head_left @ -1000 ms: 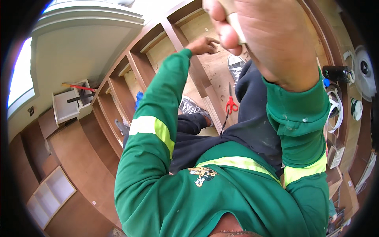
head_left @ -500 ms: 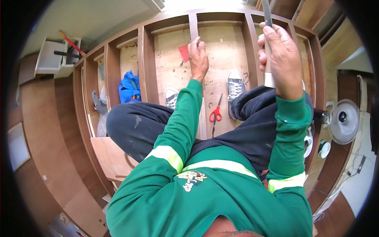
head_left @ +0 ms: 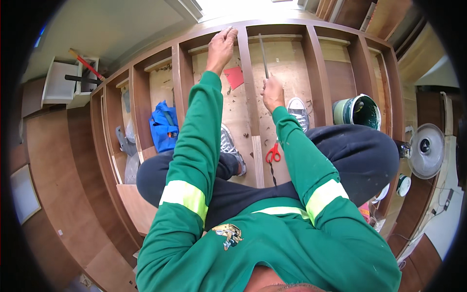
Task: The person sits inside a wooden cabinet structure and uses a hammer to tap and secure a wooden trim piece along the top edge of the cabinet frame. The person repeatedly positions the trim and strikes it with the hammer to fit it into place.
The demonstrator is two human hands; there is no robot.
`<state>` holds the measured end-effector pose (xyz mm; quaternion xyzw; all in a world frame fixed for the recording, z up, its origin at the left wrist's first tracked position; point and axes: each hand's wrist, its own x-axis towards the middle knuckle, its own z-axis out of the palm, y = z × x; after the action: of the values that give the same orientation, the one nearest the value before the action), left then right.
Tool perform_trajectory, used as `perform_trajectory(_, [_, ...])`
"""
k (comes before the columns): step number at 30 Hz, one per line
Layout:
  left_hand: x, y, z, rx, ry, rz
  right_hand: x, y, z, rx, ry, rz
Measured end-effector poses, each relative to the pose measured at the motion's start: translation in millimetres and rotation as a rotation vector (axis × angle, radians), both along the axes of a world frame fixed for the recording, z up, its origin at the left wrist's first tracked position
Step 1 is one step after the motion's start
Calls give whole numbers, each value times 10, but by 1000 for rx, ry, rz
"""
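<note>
One thin grey tool (head_left: 263, 56) is clamped in the right hand (head_left: 273, 94); beside the left hand (head_left: 222, 47), bunched together, stands a divider (head_left: 248, 80).

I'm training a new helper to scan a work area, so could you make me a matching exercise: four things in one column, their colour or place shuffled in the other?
1. Scissors
2. Cloth-like bag
3. Fan
4. Long thin grey tool

A. Held in the right hand
B. Outside the brown frame, toward the picture's right edge
C. Red-handled, partly hidden by the right sleeve
D. Blue, in a compartment left of the person's legs

Pairs: 1-C, 2-D, 3-B, 4-A
</note>
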<state>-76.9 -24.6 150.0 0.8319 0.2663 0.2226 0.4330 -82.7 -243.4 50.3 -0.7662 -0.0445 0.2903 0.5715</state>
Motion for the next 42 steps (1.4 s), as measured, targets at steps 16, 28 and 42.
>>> perform_trajectory(16, [900, 303, -799, -183, 78, -67, 526, 494, -470, 174, -103, 35])
perform_trajectory(28, [708, 167, -664, -270, 27, 11, 561, 633, -246, 224, -95, 0])
perform_trajectory(42, [1094, 474, -852, -143, 90, 7, 812, 851, -505, 333, -74, -19])
